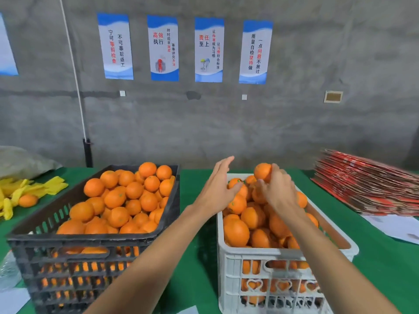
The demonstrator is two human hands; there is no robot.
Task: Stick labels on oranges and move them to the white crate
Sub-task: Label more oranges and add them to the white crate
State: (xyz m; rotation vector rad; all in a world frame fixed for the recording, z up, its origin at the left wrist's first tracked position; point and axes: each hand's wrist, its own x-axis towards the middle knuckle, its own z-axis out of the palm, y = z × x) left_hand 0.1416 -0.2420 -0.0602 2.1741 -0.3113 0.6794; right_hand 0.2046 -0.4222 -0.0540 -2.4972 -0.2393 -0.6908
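Note:
A black crate (29,240) on the left is heaped with oranges (118,196). To its right stands the white crate (231,264), also full of oranges (235,232); one near its far left (234,182) shows a small label. My right hand (277,189) grips an orange (262,171) above the far end of the white crate. My left hand (217,189) hovers beside it over the crate's left rim, fingers straight and holding nothing.
A green cloth (195,257) covers the table. Yellow foam nets (27,189) and a loose orange (27,200) lie far left. A stack of red flat cartons (367,184) sits at the right, white paper (394,227) in front of it. A grey wall stands behind.

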